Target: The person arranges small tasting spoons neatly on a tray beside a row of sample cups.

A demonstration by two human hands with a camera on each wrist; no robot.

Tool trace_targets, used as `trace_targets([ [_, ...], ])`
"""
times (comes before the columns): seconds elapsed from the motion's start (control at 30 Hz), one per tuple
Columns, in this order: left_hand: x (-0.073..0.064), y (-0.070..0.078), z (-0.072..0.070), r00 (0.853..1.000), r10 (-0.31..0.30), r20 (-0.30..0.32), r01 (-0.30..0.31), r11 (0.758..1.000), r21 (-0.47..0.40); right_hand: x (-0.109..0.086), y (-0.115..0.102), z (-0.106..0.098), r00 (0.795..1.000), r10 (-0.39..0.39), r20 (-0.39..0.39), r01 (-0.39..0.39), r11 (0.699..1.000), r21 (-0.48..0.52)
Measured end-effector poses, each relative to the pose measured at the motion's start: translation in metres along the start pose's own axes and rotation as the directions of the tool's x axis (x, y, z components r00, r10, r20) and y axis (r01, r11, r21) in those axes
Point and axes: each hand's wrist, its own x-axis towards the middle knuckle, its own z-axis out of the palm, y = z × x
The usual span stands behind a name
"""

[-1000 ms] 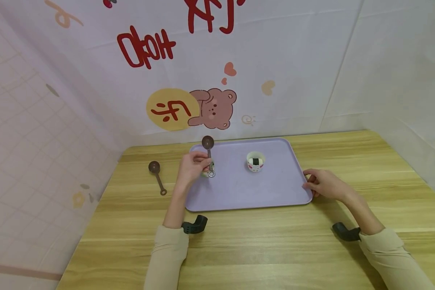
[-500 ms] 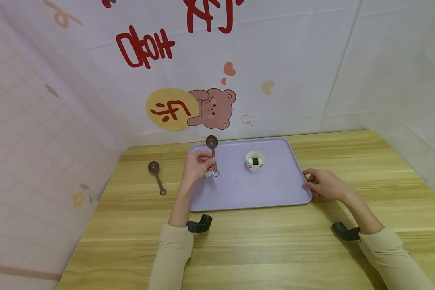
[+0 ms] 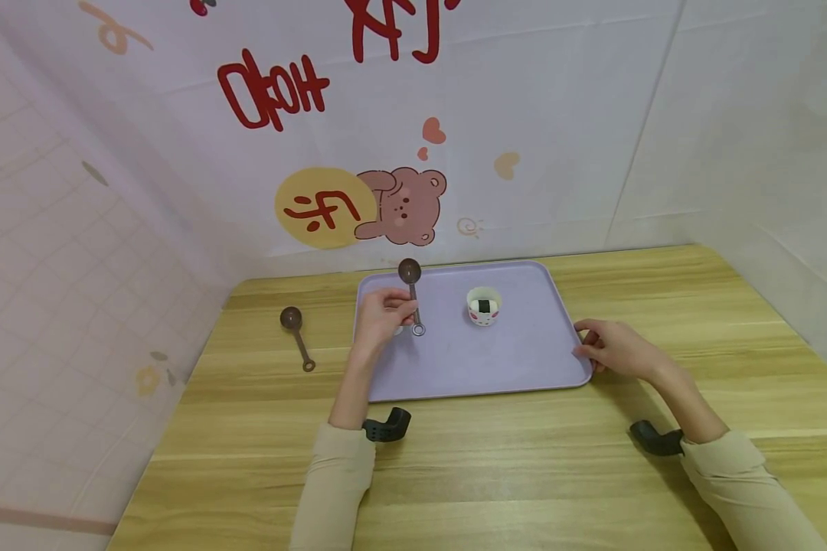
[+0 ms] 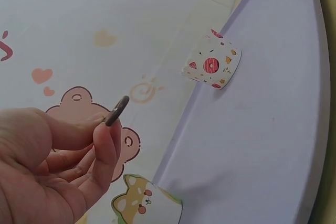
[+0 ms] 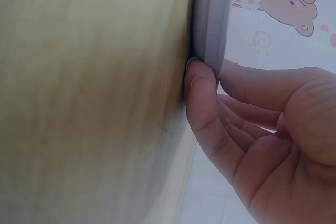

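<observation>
Spoon [image 3: 410, 272] clamped between thumb and fingers of left hand [image 3: 380, 317], above left part of tray [image 3: 496, 363], scoop end toward wall [image 3: 558, 184]. Just beside that hand, animal-print cup [image 4: 149, 204], on tray. Near tray's middle, donut-print cup [image 4: 211, 65] with white-and-black piece [image 3: 484, 306] inside. Right rim pinched between thumb and fingers of right hand [image 3: 613, 349]. On table [image 3: 496, 459], left of tray, second spoon [image 3: 291, 318].

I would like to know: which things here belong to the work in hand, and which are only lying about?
Likely in the work:
spoon, pinched by left hand
tray, gripped by right hand
donut cup
animal cup

Apparently lying about:
other spoon, on the table, not held
</observation>
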Motion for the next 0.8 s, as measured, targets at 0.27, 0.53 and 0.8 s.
trace_targets([
  [0.27,0.000,-0.004,0.009,1.000,-0.010,-0.007,0.010,1.000,0.014,0.001,-0.001,0.000,1.000,0.004,-0.003,-0.004,1.000,-0.011],
  [0.53,0.002,-0.009,0.016,1.000,0.016,-0.006,-0.016,1.000,0.000,0.002,-0.001,0.000,1.000,0.006,-0.006,-0.006,1.000,-0.019],
  [0.8,0.003,-0.010,0.022,1.000,0.021,-0.016,-0.021,1.000,0.008,0.000,-0.001,0.000,1.000,0.006,-0.003,-0.006,1.000,-0.010],
])
